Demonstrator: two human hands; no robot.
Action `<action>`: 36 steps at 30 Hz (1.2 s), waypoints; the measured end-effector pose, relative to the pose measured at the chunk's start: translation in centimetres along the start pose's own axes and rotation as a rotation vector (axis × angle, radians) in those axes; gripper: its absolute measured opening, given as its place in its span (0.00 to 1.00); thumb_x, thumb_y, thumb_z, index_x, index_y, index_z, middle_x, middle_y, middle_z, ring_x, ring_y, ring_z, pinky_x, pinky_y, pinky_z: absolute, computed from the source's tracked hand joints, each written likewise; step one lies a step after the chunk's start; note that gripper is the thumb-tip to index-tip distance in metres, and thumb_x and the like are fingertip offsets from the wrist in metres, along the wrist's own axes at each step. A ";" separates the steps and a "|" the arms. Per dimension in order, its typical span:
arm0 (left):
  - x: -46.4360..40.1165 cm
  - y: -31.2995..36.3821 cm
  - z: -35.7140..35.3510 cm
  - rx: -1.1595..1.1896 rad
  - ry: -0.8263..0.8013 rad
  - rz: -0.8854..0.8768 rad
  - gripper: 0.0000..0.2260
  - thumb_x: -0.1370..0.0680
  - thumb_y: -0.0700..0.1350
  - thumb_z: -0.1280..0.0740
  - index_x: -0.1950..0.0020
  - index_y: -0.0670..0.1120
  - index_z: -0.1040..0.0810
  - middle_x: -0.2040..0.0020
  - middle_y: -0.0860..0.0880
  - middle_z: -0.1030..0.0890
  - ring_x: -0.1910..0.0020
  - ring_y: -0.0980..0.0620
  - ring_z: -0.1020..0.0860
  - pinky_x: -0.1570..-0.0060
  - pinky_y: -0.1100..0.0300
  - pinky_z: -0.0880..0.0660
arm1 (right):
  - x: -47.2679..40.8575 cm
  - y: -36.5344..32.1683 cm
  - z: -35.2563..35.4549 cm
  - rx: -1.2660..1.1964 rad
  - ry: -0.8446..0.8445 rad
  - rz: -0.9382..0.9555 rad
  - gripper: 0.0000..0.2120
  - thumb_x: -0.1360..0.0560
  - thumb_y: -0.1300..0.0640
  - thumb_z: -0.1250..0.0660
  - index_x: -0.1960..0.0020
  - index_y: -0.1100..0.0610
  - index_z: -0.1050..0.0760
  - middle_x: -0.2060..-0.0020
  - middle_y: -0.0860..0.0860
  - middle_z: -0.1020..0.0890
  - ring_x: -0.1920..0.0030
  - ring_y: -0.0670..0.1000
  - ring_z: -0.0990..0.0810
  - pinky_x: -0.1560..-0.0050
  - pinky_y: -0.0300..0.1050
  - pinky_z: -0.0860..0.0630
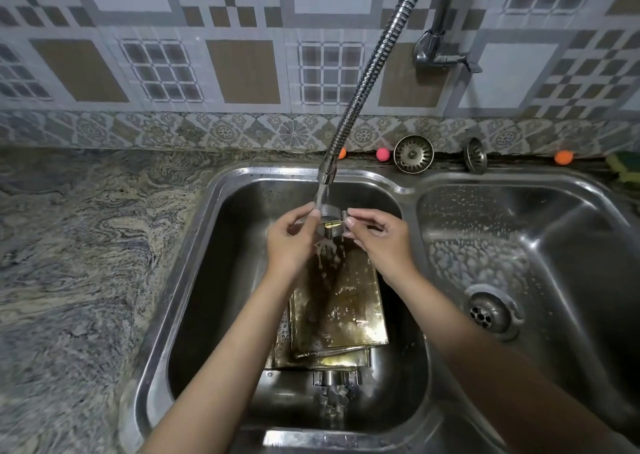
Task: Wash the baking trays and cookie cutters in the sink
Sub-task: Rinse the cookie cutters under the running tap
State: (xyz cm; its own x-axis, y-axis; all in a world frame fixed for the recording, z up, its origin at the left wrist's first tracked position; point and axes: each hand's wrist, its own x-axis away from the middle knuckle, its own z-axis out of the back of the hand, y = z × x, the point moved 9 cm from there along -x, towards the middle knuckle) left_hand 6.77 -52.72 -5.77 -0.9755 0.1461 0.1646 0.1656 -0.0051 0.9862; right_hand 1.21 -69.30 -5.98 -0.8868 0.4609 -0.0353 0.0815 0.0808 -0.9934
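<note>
The cutter (328,223) sits directly under the faucet (325,173) stream, over the left sink (194,280) basin, pinched from both sides: left hand (291,242) grip on its left edge, right hand (377,239) grip on its right. Both are equally near. The trays (339,308) lie stacked below, long axis running toward the person; another cutter (334,398) lies nearer.

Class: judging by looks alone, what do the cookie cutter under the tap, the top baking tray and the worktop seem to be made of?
Cookie cutter: thin shiny metal, probably steel; silvery strip with bright glints.
Baking tray: metal, golden-brown and stained; wet reflective patches.
Worktop: polished stone, likely granite; swirling grey-beige veining.
</note>
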 end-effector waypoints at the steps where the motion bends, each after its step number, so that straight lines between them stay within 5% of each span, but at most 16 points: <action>1: 0.0 0.0 0.3 0.005 0.004 0.007 0.08 0.24 0.46 0.31 0.45 0.50 0.18 0.52 0.46 0.16 0.50 0.42 0.17 0.50 0.50 0.19 | 0.0 0.0 -0.3 -0.002 -0.007 -0.002 0.07 0.27 0.65 0.29 0.50 0.57 0.19 0.56 0.56 0.15 0.57 0.53 0.15 0.56 0.39 0.20; 6: -0.2 0.2 2.2 0.024 0.023 0.005 0.06 0.25 0.45 0.29 0.49 0.53 0.17 0.52 0.47 0.16 0.51 0.45 0.16 0.47 0.45 0.20 | 0.1 0.2 -2.2 -0.034 -0.055 -0.013 0.07 0.28 0.65 0.29 0.51 0.57 0.18 0.56 0.56 0.15 0.55 0.53 0.15 0.54 0.42 0.19; 11: 0.1 0.5 3.4 0.047 0.021 -0.005 0.06 0.24 0.44 0.30 0.48 0.51 0.18 0.53 0.49 0.16 0.54 0.49 0.16 0.53 0.54 0.18 | 0.3 0.1 -3.2 -0.002 -0.078 0.004 0.07 0.28 0.64 0.28 0.50 0.57 0.18 0.55 0.55 0.15 0.56 0.52 0.15 0.53 0.45 0.18; 28: 0.0 1.2 1.6 0.049 -0.034 -0.008 0.08 0.25 0.44 0.29 0.46 0.49 0.18 0.50 0.46 0.16 0.50 0.45 0.17 0.47 0.45 0.20 | 0.1 -0.8 -1.4 -0.044 -0.051 -0.007 0.08 0.28 0.65 0.29 0.51 0.55 0.19 0.57 0.53 0.15 0.59 0.52 0.15 0.58 0.37 0.21; 34: -1.0 1.2 4.4 0.052 0.036 0.010 0.11 0.24 0.44 0.30 0.43 0.45 0.19 0.59 0.47 0.19 0.66 0.57 0.19 0.66 0.63 0.23 | -0.9 -1.1 -4.3 0.069 -0.145 0.045 0.11 0.28 0.66 0.28 0.49 0.55 0.19 0.54 0.53 0.16 0.57 0.48 0.16 0.57 0.38 0.21; 36: -1.4 1.3 5.3 0.034 0.046 0.012 0.10 0.24 0.45 0.30 0.44 0.46 0.18 0.60 0.47 0.19 0.66 0.56 0.20 0.66 0.61 0.22 | -0.9 -1.1 -5.4 0.064 -0.180 0.017 0.10 0.28 0.68 0.30 0.48 0.59 0.19 0.54 0.54 0.16 0.60 0.46 0.16 0.60 0.34 0.22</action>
State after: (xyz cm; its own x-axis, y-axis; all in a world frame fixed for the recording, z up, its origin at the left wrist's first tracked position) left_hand 9.08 -47.67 -4.80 -0.9788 0.1007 0.1781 0.1816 0.0274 0.9830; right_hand 4.39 -65.06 -4.22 -0.9532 0.2953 -0.0653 0.0730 0.0149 -0.9972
